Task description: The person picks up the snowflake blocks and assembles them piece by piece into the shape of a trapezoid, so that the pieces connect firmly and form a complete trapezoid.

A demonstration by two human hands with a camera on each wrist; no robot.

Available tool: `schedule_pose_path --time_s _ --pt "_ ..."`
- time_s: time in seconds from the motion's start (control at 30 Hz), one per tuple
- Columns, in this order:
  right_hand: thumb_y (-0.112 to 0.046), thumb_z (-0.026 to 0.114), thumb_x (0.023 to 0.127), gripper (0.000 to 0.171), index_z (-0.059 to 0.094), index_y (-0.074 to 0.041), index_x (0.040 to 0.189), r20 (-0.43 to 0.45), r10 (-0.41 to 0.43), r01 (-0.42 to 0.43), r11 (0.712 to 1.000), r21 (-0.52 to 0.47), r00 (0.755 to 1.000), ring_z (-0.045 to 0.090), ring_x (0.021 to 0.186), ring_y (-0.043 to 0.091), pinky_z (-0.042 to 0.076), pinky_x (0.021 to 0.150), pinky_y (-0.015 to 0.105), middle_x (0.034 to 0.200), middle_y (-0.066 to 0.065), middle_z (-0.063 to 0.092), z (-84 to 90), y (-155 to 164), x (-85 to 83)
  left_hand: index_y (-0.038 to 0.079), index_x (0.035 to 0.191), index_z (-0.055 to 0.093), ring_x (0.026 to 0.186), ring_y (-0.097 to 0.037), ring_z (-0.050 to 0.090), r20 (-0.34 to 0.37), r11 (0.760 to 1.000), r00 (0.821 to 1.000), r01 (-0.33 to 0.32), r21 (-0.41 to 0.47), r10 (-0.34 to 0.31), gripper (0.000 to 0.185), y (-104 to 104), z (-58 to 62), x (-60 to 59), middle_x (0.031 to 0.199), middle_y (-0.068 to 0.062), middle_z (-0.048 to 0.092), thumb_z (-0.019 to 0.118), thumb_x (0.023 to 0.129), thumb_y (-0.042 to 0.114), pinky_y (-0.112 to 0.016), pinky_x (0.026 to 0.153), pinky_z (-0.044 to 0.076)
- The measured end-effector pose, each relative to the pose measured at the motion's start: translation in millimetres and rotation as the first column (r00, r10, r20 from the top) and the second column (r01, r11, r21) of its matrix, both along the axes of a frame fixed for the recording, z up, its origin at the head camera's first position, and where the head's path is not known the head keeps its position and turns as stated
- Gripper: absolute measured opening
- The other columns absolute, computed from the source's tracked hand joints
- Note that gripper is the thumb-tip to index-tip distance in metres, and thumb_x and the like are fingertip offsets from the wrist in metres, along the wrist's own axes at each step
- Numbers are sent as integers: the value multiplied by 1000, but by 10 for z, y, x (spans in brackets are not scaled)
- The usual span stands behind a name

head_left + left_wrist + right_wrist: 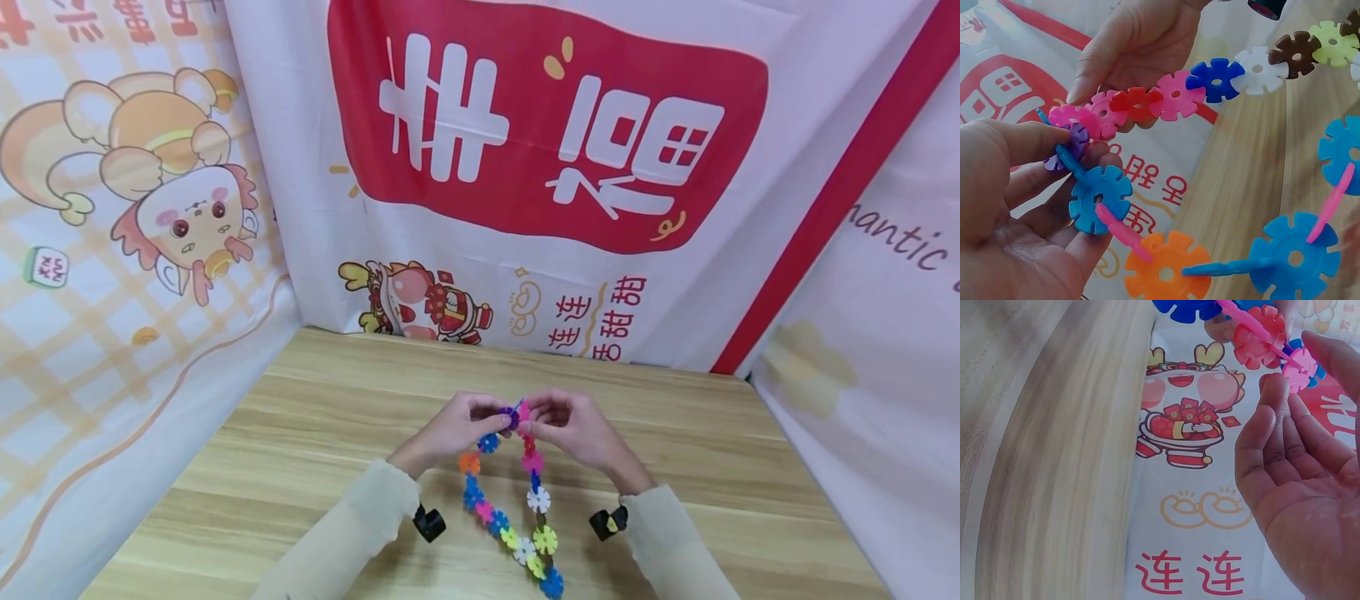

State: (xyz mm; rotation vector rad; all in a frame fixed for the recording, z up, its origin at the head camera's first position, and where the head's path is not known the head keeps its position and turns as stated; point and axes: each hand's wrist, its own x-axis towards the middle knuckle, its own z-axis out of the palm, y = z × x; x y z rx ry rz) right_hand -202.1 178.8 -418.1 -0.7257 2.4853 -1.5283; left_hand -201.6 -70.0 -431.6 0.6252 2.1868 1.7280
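Observation:
A chain of colourful plastic snowflake discs hangs in a loop between both hands, with a white disc [538,500] and a yellow-green disc [546,540] on its right side. My left hand [461,427] pinches a purple disc [1077,136] at one end between thumb and fingers. A blue disc [1100,199] and an orange disc [1168,269] follow below it. Close beside, my right hand [576,427] holds a pink disc [1299,370] at the other end between thumb and fingertips. The purple and pink discs meet between the hands, where fingers partly cover them.
The wood-grain table [337,400] lies under the hands. Printed cloth [300,167] hangs behind it and along both sides. A black wrist camera [430,523] sits at the left cuff, another black camera [609,523] at the right cuff.

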Motion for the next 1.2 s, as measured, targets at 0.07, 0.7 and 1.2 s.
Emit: schedule_pose_path --time_s 0.07,0.7,1.2 --pt "-28 82 94 33 72 -10 119 -3 2 -2 1000 3 1000 72 92 22 63 80 27 104 9 76 -5 -12 5 9 127 73 107 -23 73 -4 1000 1000 -1 1 1 27 2 5 6 114 -9 77 64 107 24 -31 94 61" --pt "-23 84 92 37 73 -9 123 -152 14 -10 1000 28 988 73 94 19 63 84 30 104 4 77 101 -45 39 11 124 75 103 -18 73 0 1000 1000 10 27 -10 26 -21 23 62 113 -7 77 66 106 27 -29 91 62" --pt "-22 84 92 26 76 -10 113 -143 9 -11 1000 -14 990 76 90 21 64 82 28 101 6 79 139 -65 65 17 114 77 99 -17 70 -10 1000 1000 13 -7 -13 18 93 9 96 110 -3 76 77 99 27 -34 87 61"
